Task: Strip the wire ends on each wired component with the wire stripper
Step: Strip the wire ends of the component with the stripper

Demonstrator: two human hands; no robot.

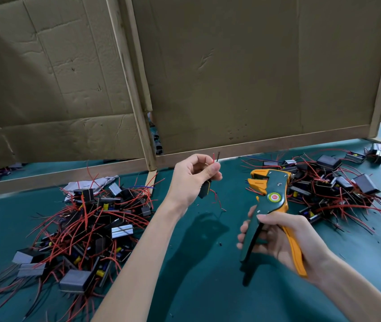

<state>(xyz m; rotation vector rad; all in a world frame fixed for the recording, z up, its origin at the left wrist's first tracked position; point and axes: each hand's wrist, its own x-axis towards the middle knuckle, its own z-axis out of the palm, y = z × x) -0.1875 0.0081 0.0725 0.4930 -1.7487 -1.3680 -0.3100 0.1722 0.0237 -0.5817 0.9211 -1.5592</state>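
My left hand (193,176) pinches a small black wired component (204,188) above the green table; its red and black wire ends (215,157) stick up past my thumb, and more red wire hangs below. My right hand (280,238) grips the handles of the green and orange wire stripper (269,198), whose jaws point up and left, a short way right of the wire ends and not touching them.
A large pile of wired components (87,226) lies at the left, another pile (338,182) at the right. Cardboard panels in wooden frames (231,77) stand along the back of the green table (198,287). Small wire scraps dot the cloth.
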